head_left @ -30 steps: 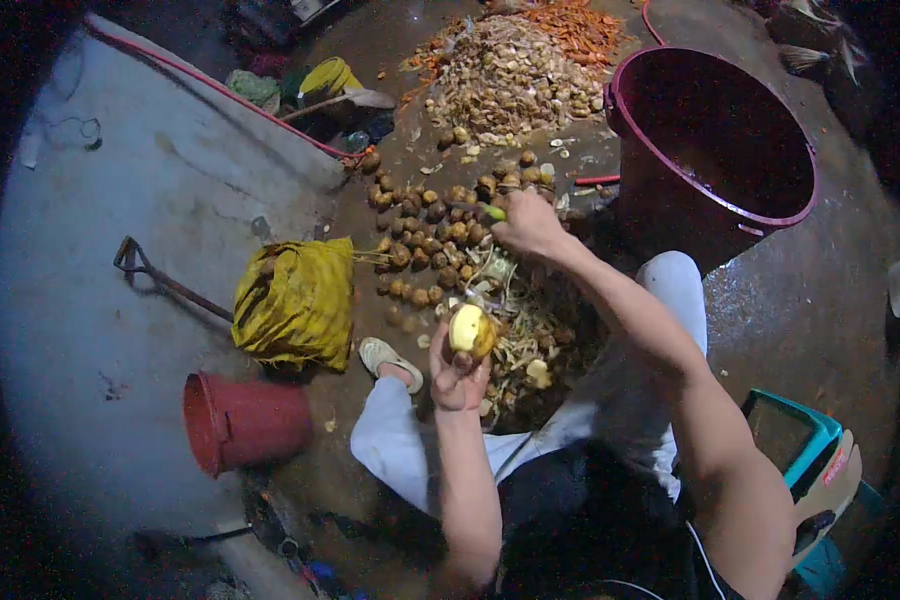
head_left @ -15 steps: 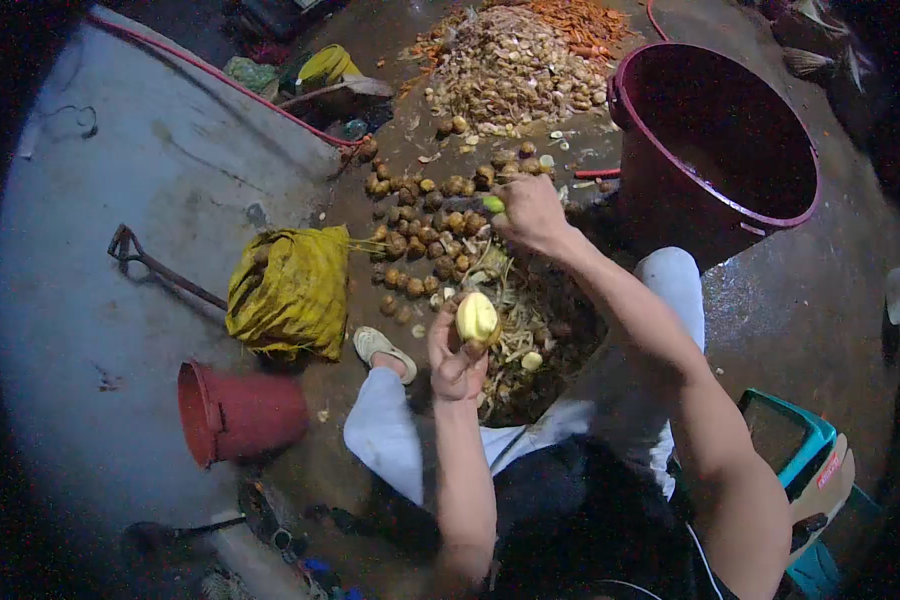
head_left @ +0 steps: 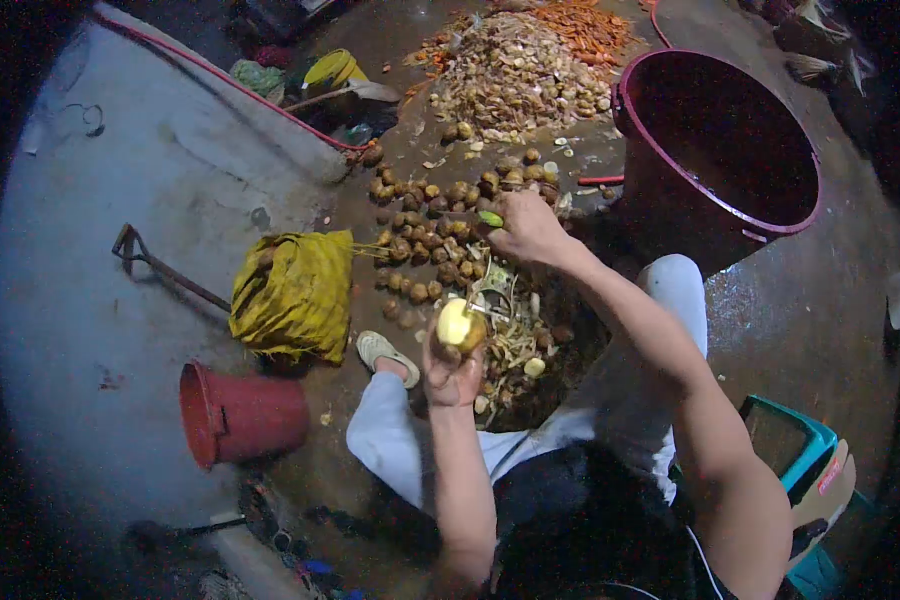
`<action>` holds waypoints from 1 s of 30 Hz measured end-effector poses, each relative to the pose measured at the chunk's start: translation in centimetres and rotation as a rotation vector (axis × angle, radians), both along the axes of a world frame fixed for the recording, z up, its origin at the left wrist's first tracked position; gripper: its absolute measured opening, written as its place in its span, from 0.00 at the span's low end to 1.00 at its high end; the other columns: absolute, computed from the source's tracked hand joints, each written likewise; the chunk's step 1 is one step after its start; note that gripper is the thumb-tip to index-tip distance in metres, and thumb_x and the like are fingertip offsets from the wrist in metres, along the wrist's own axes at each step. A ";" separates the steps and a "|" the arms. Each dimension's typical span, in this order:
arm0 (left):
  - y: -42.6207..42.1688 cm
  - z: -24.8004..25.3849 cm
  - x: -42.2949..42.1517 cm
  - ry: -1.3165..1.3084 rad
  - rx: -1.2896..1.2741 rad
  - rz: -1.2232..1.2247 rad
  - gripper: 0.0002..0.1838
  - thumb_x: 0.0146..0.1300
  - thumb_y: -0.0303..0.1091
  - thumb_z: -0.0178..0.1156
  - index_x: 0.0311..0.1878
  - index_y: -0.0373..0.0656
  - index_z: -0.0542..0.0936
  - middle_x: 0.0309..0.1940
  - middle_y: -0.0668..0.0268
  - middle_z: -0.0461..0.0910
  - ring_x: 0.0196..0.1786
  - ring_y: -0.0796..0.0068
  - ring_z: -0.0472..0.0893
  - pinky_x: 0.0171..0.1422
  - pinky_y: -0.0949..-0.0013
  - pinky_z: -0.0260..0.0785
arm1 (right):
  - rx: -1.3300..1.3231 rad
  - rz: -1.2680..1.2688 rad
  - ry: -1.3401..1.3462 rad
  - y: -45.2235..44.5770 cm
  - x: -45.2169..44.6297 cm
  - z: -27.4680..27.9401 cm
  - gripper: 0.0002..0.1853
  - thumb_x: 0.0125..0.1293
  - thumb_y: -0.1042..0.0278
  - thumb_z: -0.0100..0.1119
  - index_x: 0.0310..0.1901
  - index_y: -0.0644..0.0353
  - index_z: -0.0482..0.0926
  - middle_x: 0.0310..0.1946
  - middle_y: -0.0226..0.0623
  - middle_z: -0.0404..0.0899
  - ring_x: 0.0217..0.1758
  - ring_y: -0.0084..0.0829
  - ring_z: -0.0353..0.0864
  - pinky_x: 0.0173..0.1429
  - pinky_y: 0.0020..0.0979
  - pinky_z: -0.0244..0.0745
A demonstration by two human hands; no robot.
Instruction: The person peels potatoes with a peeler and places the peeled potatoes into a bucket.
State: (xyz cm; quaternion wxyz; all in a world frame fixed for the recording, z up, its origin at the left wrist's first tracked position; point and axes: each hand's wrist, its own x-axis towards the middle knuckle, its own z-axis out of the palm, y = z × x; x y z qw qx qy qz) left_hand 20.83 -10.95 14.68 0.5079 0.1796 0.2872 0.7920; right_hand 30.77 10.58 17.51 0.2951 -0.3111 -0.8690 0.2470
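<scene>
In my left hand (head_left: 454,375), fingers curled round it from below, rests a partly peeled round root vegetable (head_left: 457,322), pale yellow on top with brown skin on its right side. My right hand (head_left: 532,228) is closed on a green-handled knife (head_left: 489,218), up and to the right of the vegetable and apart from it. The knife's blade is hard to make out against the brown roots. Many unpeeled brown roots (head_left: 425,238) lie on the floor beyond my hands. Peelings (head_left: 515,345) form a heap between my legs, with a blurred strip above it.
A large dark red tub (head_left: 670,190) stands at the right. Farther off lie a pale heap (head_left: 515,80) and orange pieces (head_left: 585,30). On the left are a yellow sack (head_left: 295,295), a red bucket (head_left: 260,410) and a long-handled tool (head_left: 175,275). A teal-framed object (head_left: 805,440) is near my right elbow.
My left hand has moved slightly left and turned the vegetable, showing brown skin on its right side. A blurred strip now appears beside it. My right hand has lowered slightly, still gripping the knife.
</scene>
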 end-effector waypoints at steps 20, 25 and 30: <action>-0.3 -1.8 0.5 -0.013 0.084 -0.017 0.38 0.49 0.27 0.69 0.64 0.35 0.64 0.58 0.60 0.71 0.59 0.60 0.72 0.68 0.54 0.60 | 0.145 -0.142 -0.155 1.5 -0.3 -2.1 0.12 0.45 0.59 0.60 0.28 0.59 0.82 0.24 0.48 0.79 0.32 0.47 0.81 0.38 0.46 0.74; 0.1 -0.5 0.5 0.129 -0.014 0.020 0.36 0.50 0.25 0.66 0.64 0.36 0.64 0.61 0.57 0.69 0.62 0.58 0.70 0.70 0.55 0.59 | 0.184 0.037 0.127 -1.4 -0.4 1.0 0.11 0.45 0.61 0.60 0.28 0.58 0.82 0.22 0.48 0.79 0.31 0.48 0.81 0.39 0.46 0.75; -0.2 -1.5 1.0 -0.117 0.097 0.021 0.40 0.46 0.26 0.66 0.65 0.36 0.63 0.61 0.54 0.68 0.62 0.58 0.70 0.68 0.57 0.61 | 0.069 -0.174 -0.022 1.5 -0.8 -1.6 0.11 0.45 0.61 0.61 0.28 0.59 0.81 0.21 0.48 0.78 0.28 0.49 0.80 0.35 0.46 0.75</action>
